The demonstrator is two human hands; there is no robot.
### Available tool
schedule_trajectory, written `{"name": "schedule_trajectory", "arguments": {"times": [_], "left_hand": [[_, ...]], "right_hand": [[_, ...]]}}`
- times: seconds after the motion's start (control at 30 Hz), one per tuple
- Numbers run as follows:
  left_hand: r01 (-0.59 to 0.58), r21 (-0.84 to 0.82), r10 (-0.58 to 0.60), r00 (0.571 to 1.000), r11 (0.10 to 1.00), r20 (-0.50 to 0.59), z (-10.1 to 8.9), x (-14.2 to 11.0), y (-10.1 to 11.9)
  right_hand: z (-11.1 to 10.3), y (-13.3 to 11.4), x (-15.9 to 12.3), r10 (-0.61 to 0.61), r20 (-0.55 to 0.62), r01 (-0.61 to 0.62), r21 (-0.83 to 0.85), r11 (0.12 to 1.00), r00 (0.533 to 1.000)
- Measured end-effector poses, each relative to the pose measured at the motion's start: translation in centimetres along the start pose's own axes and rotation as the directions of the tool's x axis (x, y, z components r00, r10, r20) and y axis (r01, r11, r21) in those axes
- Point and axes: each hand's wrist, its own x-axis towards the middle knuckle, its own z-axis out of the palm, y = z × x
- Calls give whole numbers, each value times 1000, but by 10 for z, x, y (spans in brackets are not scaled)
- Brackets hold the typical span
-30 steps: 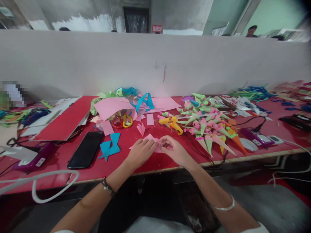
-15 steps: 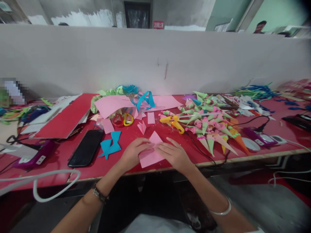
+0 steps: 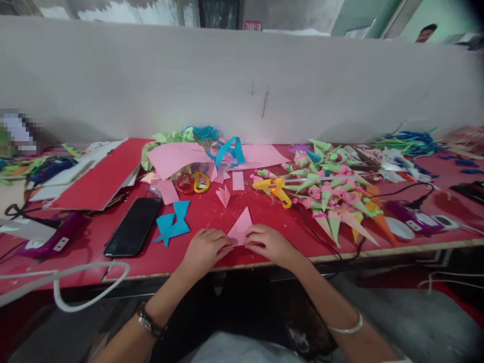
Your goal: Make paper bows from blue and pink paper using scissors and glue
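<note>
A pink paper piece (image 3: 241, 228), folded into a triangle, lies on the red table (image 3: 287, 227) near its front edge. My left hand (image 3: 204, 249) presses on its lower left corner with curled fingers. My right hand (image 3: 266, 243) holds down its lower right edge, fingers bent on the paper. A small folded pink fan shape (image 3: 224, 195) rests just beyond it.
A black phone (image 3: 133, 227) and blue paper cutouts (image 3: 172, 225) lie to the left. Scissors (image 3: 192, 182) sit under pink sheets (image 3: 174, 159). A yellow glue gun (image 3: 273, 188) and a heap of paper cones (image 3: 333, 194) lie right. A white partition (image 3: 242, 85) backs the table.
The pink sheet went from an open square to a folded triangle. Both hands moved nearer the table's front edge onto its base.
</note>
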Motion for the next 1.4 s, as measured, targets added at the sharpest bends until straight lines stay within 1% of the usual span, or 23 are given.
{"name": "schedule_trajectory", "arguments": {"times": [0.07,0.17,0.23,0.33,0.4,0.47,0.53,0.6,0.67,0.73,0.83,0.9,0.97,1.1,1.2,1.27,1.3,1.33,1.37,1.4], "left_hand": [[62,-73,-64,998,995,-18,1,1,-2],[153,-146,-153,988,977,7,1,3,-3],[188,-137,-187,982,972,22,1,3,-3],[210,-73,-211,978,975,4,3,1,-1],[207,-58,-209,977,977,-37,5,-1,-1],[170,-79,-176,982,982,-63,5,-4,-3],[98,-112,-102,994,989,-34,3,-7,-6],[26,-122,-23,999,992,26,0,-10,-10],[4,-115,3,998,993,60,-2,-11,-11],[37,-121,-31,998,992,48,-2,-10,-11],[149,-135,-148,989,980,18,0,-8,-7],[218,-98,-215,976,971,39,1,-6,-4],[267,-40,-263,962,963,74,-1,-5,-2],[324,47,-327,938,945,115,-5,-5,1],[285,82,-293,949,955,115,-5,-5,0],[222,125,-231,971,967,61,-5,-4,-2],[174,151,-181,983,973,31,-6,-3,-3],[102,176,-106,994,979,14,-7,-2,-4],[6,193,-9,1000,981,16,-8,-1,-5],[-103,199,97,994,975,42,-10,1,-7]], "right_hand": [[3,1,4,63,-34,-63,12,998,997],[9,2,9,183,-73,-180,38,983,980],[12,2,11,239,-98,-232,83,969,966],[12,3,11,287,-115,-268,160,950,951],[10,4,9,287,-111,-264,184,947,951],[6,6,6,243,-91,-222,191,956,966],[2,8,1,166,-42,-155,189,970,985],[-1,8,-4,100,7,-99,177,979,995],[-2,6,-6,93,15,-94,137,986,996],[0,3,-6,135,-11,-134,87,987,991],[5,-1,-1,220,-94,-216,42,975,971],[9,-1,2,265,-150,-260,52,964,952],[12,-1,4,316,-179,-311,56,949,932],[13,-2,5,377,-176,-388,-35,921,909],[14,-3,5,388,-184,-409,-88,908,903],[15,-3,5,384,-191,-408,-109,907,903],[16,-2,4,377,-189,-402,-118,908,907],[16,-2,4,370,-185,-395,-126,910,910],[17,-1,4,364,-178,-389,-134,911,914],[17,1,4,361,-172,-385,-141,912,917]]}}
